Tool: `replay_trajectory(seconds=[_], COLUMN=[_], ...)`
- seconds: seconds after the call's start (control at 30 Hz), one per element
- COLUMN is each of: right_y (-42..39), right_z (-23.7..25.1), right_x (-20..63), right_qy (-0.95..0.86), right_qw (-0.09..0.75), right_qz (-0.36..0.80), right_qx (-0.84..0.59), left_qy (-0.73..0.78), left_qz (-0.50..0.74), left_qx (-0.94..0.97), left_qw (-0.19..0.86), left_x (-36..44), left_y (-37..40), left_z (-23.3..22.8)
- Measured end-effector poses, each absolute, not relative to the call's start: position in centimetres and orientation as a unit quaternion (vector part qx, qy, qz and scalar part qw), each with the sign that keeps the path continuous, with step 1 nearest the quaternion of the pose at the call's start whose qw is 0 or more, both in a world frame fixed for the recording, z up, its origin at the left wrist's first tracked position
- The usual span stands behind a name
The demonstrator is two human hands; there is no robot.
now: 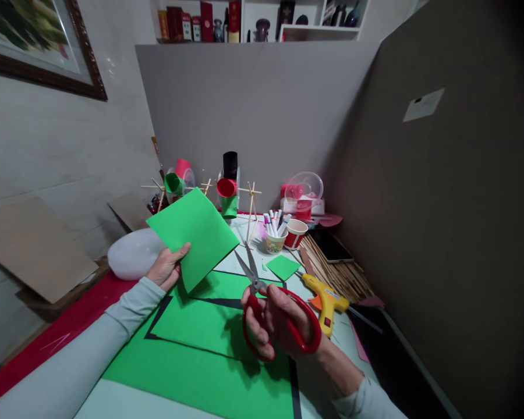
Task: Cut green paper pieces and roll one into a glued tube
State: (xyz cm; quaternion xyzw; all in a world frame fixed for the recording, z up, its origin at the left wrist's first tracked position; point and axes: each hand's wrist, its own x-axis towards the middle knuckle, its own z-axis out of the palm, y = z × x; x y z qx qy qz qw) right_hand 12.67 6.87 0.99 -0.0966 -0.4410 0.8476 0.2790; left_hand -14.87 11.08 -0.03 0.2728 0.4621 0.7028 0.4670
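Note:
Pinched between the thumb and fingers of my left hand (168,269) is a piece of green paper (198,233), tilted and raised above the table. My right hand (283,323) has its fingers through the red handles of a pair of scissors (257,284). The blades stand apart and point up and away, close to the paper's right corner, with nothing visible between them. Larger green sheets (192,361) with black edging lie flat beneath both hands. A small green paper piece (283,267) rests on the table beyond the scissors.
To the right lie a yellow glue gun (327,299), bamboo sticks (353,279) and a dark phone or tablet (330,244). A cup of markers (275,240) and a red paper cup (296,234) stand behind. Stick-and-paper models (227,192) are at the back, before a grey partition (262,99).

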Motion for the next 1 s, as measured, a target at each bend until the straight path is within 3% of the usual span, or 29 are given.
replay_trajectory(seconds=[1.0], right_y=[6.98], right_z=[0.64], right_x=[12.87], right_qy=[-0.438], right_qw=[0.277], right_qz=[0.846], right_qx=[-0.123], left_qy=[0.455], left_qz=[0.695], left_qx=[0.293], left_qw=[0.473], left_x=[-14.91], left_y=[11.06], left_z=[-0.55])
